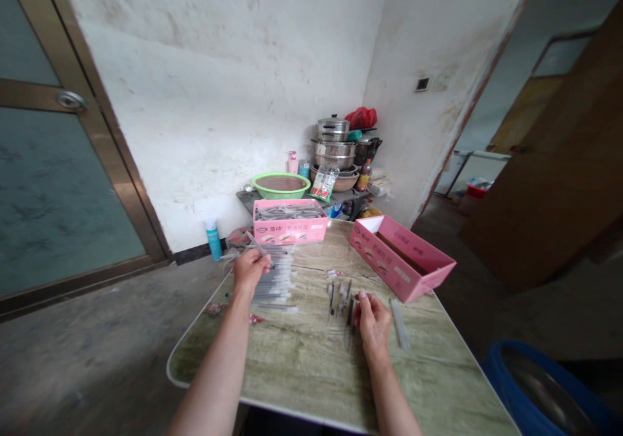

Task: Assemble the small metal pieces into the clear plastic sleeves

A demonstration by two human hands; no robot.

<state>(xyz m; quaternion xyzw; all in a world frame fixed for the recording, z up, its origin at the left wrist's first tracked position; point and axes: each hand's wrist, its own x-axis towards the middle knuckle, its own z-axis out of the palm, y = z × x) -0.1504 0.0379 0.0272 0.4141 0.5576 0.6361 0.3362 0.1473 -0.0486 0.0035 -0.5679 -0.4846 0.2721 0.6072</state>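
My left hand (pixel 250 272) pinches a slim, pale grey, pen-like stick (pixel 256 244) that points up and to the left. Under and beside it lies a row of similar grey sticks (pixel 275 277) with whitish ends, side by side on the table. My right hand (pixel 372 322) is closed over the table's middle, thumb and fingers together; what sits between the fingertips is too blurred to tell. Thin dark pieces (pixel 331 298) lie just left of those fingertips. A few clear, narrow strips (pixel 400 324) rest to the right of the hand.
A pink box (pixel 291 231) full of grey sticks stands at the table's back. Another pink box (pixel 389 267) is at the right edge. Behind are a green basin (pixel 281 194), stacked pots (pixel 335 150) and bottles. A blue tub (pixel 506 371) stands on the floor at right.
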